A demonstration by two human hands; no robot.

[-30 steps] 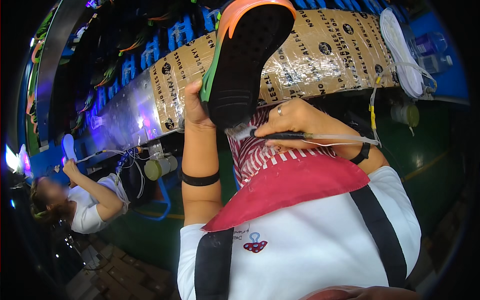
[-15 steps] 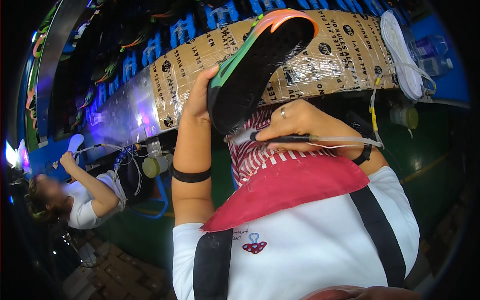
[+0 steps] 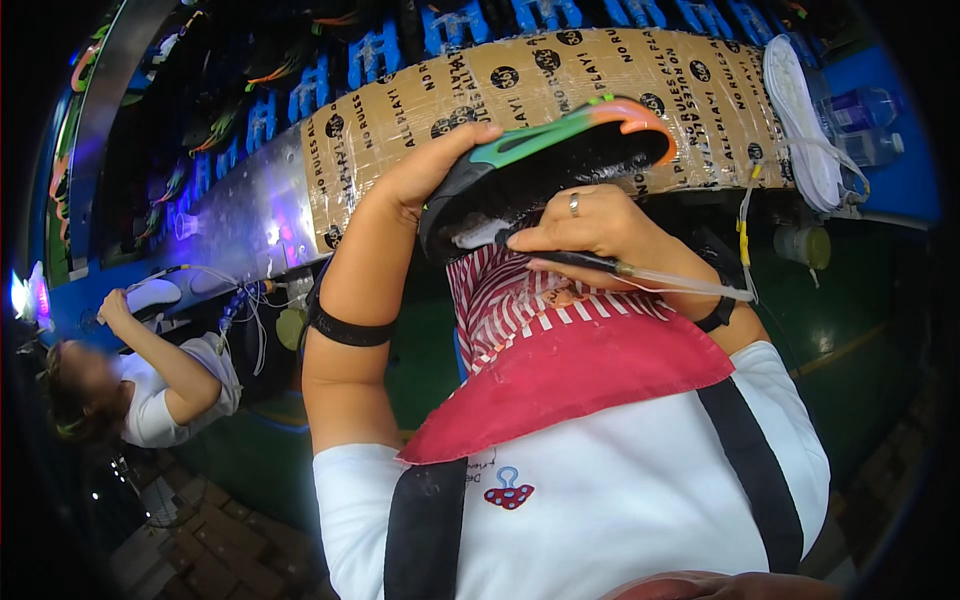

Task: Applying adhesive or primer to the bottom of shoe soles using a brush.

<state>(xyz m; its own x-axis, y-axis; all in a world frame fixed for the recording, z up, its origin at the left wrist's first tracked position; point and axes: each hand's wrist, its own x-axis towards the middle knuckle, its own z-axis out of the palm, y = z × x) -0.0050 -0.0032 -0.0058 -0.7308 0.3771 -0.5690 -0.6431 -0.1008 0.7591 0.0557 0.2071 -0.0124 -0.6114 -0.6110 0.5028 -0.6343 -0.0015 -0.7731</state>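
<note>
The shoe (image 3: pixel 540 182) slants up rightward from the left hand (image 3: pixel 432 172) gripping its edge. Just below, the right hand (image 3: pixel 595 228) pinches a brush (image 3: pixel 590 261) at its sole.

The shoe (image 3: pixel 550 168) is green, orange and black — the apron (image 3: pixel 590 385) plain red and red-and-white striped.

Shoe (image 3: pixel 530 182) before cardboard (image 3: pixel 480 85) — bottles (image 3: pixel 862 110) right of sole (image 3: pixel 806 135) — co-worker (image 3: pixel 170 385) far left.
</note>
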